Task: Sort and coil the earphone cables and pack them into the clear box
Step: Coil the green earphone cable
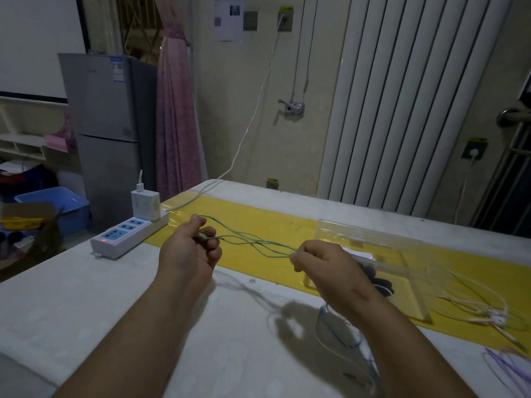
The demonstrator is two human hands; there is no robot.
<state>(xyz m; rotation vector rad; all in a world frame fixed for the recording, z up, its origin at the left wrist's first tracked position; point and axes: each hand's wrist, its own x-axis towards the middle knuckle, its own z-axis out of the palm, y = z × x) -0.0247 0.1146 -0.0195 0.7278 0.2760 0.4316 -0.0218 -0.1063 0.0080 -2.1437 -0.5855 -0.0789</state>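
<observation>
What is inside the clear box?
Inside the clear box sit a white piece and dark bundles, probably coiled earphone cables. The right hand covers the box's near-left part, so anything there is hidden.

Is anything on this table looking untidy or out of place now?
Nothing looks damaged or spilled. Only the white earphones lie loose and tangled right of the clear box, and a purple cable lies uncoiled at the picture's lower right.
</observation>
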